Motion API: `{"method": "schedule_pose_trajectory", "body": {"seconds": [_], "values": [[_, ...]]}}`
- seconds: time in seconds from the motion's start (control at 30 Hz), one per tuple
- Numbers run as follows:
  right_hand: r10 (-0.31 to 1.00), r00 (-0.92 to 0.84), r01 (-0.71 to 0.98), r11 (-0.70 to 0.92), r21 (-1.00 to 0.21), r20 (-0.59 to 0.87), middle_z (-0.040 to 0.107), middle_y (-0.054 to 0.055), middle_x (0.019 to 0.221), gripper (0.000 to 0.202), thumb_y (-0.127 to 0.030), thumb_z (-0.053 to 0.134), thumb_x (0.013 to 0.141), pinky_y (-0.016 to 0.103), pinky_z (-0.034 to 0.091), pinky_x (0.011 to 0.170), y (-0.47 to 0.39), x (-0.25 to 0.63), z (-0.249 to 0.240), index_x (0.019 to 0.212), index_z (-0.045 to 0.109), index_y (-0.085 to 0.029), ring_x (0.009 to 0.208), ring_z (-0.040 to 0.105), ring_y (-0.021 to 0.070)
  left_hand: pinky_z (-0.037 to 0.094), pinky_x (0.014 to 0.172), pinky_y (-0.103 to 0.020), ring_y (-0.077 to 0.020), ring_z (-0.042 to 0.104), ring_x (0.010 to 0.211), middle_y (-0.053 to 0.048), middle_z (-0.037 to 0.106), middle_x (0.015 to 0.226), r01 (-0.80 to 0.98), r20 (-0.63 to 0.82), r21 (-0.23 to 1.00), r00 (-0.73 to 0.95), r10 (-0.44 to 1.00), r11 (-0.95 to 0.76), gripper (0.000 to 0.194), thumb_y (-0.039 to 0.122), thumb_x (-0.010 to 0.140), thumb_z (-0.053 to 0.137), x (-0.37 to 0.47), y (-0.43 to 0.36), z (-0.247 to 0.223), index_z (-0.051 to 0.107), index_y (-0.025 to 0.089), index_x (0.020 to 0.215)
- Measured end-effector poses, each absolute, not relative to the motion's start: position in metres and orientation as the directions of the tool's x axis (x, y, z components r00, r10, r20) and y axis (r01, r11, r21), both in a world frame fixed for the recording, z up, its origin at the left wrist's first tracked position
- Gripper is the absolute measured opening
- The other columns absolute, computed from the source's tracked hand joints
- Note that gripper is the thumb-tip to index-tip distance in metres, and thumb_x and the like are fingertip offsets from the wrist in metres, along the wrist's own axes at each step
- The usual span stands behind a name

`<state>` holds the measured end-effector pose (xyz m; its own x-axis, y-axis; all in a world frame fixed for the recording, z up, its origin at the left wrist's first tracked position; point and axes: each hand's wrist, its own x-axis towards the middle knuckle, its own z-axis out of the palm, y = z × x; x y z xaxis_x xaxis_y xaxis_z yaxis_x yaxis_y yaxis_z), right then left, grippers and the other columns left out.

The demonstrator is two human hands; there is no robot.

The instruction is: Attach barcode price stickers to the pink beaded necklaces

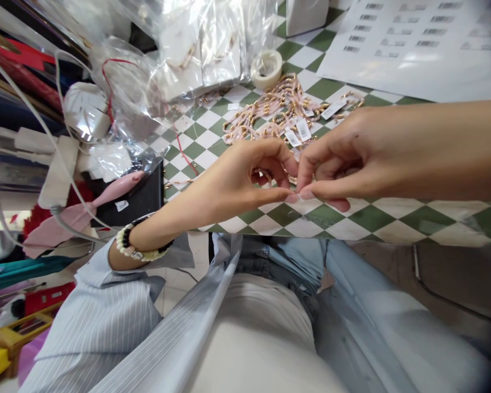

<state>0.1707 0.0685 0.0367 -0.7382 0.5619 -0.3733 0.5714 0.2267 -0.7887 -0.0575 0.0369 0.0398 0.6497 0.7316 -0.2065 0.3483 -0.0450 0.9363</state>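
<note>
My left hand (pixel 249 174) and my right hand (pixel 339 164) meet fingertip to fingertip above the front part of the checkered table (pixel 368 218). Both are closed in a pinch on a tiny whitish piece (pixel 299 197) between them, mostly hidden by the fingers. A bit of a beaded strand (pixel 264 174) shows inside the curl of my left fingers. Just behind the hands lies a heap of pink and gold beaded strands (pixel 265 112), with small white barcode tags (pixel 303 129) on it.
Behind the heap stand a tape roll (pixel 266 69) and clear plastic bags with white cards (pixel 221 49). A sheet of barcode labels (pixel 417 49) lies back right. At left are a white power strip (pixel 59 172), cables and a pink fish-tail-shaped item (pixel 118 188).
</note>
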Motion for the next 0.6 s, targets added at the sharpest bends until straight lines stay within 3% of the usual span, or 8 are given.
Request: {"method": "schedule_pose_trajectory", "body": {"seconds": [0.1, 0.17, 0.3, 0.4, 0.6], "values": [[0.499, -0.684, 0.699, 0.240, -0.673, -0.532, 0.060, -0.003, 0.056, 0.025, -0.047, 0.067, 0.089, 0.023, 0.020, 0.032, 0.072, 0.165, 0.041, 0.090, 0.071, -0.022, 0.038, 0.043, 0.0080, 0.048, 0.064, -0.023, -0.0115, 0.065, 0.072, -0.004, 0.073, 0.079, 0.396, -0.290, 0.918, 0.628, 0.722, 0.024, 0.008, 0.019, 0.085, 0.077, -0.060, 0.033, 0.040, 0.073, 0.012, 0.085], [0.517, -0.670, 0.704, 0.214, -0.677, -0.533, 0.062, -0.002, 0.055, 0.026, -0.048, 0.070, 0.086, 0.023, 0.023, 0.032, 0.077, 0.163, 0.041, 0.091, 0.071, -0.023, 0.038, 0.046, 0.0099, 0.045, 0.059, -0.023, -0.0115, 0.063, 0.067, -0.003, 0.072, 0.073, 0.423, -0.343, 0.903, 0.615, 0.710, 0.070, 0.010, 0.021, 0.085, 0.076, -0.062, 0.032, 0.040, 0.076, 0.012, 0.082], [0.448, -0.786, 0.538, 0.155, -0.829, -0.426, 0.063, -0.004, 0.058, 0.032, -0.052, 0.077, 0.082, 0.021, 0.028, 0.036, 0.087, 0.165, 0.028, 0.090, 0.073, -0.022, 0.044, 0.051, 0.0087, 0.041, 0.055, -0.024, -0.0124, 0.061, 0.065, -0.004, 0.071, 0.070, 0.429, -0.416, 0.889, 0.607, 0.677, 0.161, 0.020, 0.032, 0.084, 0.079, -0.066, 0.035, 0.038, 0.077, 0.013, 0.080], [0.438, -0.838, 0.404, 0.093, -0.910, -0.327, 0.063, -0.006, 0.061, 0.025, -0.044, 0.079, 0.083, 0.019, 0.030, 0.040, 0.094, 0.167, 0.015, 0.085, 0.073, -0.019, 0.046, 0.049, 0.0043, 0.037, 0.053, -0.024, -0.0114, 0.057, 0.059, -0.003, 0.067, 0.066, 0.413, -0.459, 0.878, 0.582, 0.671, 0.243, 0.026, 0.039, 0.081, 0.082, -0.068, 0.035, 0.038, 0.078, 0.013, 0.078], [0.473, -0.857, 0.247, 0.031, -0.968, -0.203, 0.063, -0.005, 0.066, 0.036, -0.053, 0.080, 0.081, 0.019, 0.035, 0.045, 0.103, 0.162, 0.002, 0.085, 0.071, -0.018, 0.055, 0.053, 0.0058, 0.041, 0.058, -0.026, -0.0139, 0.060, 0.065, -0.003, 0.071, 0.074, 0.336, -0.470, 0.879, 0.491, 0.733, 0.338, 0.022, 0.038, 0.077, 0.085, -0.072, 0.030, 0.043, 0.079, 0.017, 0.077]]}}
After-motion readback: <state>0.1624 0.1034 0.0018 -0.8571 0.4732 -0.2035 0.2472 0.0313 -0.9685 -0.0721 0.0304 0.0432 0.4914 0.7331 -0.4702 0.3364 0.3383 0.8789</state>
